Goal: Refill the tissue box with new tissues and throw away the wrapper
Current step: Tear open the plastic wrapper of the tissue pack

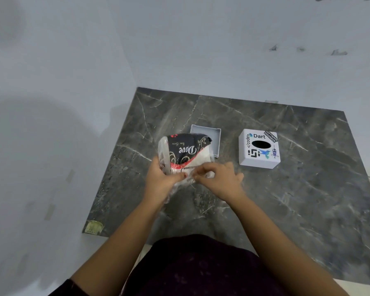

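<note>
A pack of tissues in a clear wrapper with black, red and white print (185, 152) is held above the dark marble table (286, 199). My left hand (161, 178) grips the pack's near left side. My right hand (217, 178) pinches the crinkled plastic at its near end. Behind the pack lies the tissue box's grey base tray (210, 134), partly hidden by the pack. To the right stands the white cube-shaped tissue box cover (259, 149) with stickers and a dark oval slot on top.
The table sits in a corner, with pale walls (51, 103) on the left and behind. A worn sticker (93, 227) marks the table's near left corner. My dark clothing (197, 265) fills the bottom of the view.
</note>
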